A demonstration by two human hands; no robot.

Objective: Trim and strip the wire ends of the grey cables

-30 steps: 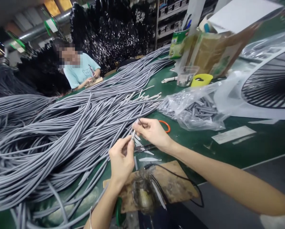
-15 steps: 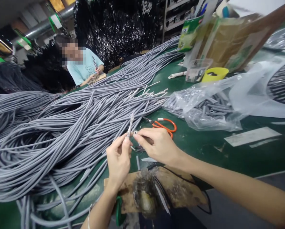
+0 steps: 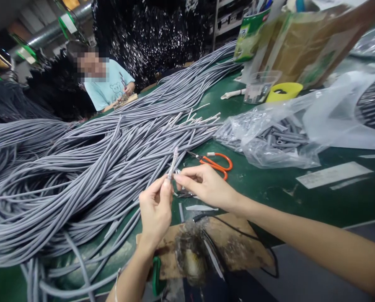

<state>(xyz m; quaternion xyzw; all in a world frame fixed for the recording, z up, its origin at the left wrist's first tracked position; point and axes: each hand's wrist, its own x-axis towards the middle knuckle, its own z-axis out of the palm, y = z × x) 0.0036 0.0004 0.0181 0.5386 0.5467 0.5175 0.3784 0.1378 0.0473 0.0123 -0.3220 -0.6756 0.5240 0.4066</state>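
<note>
Green tabletop (image 3: 262, 188), looping grey cables (image 3: 89, 184), textured pale strand (image 3: 174, 160) in left grip (image 3: 156, 205)

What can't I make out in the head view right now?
All in the head view:
Whatever the right hand may pinch: too small, partly covered by its fingers.
Lower part of the braided strand: hidden by the left hand.
Clear cup contents: too small, blurred.
Slatted object: cut off by the right edge.

Left, grey cables (image 3: 89, 180); near, a whitish wire end (image 3: 175, 157); green table (image 3: 269, 193); orange-handled scissors (image 3: 205, 161); right, a yellow dish (image 3: 284, 95); far, a pale-blue shirt (image 3: 107, 90), bear-printed.
</note>
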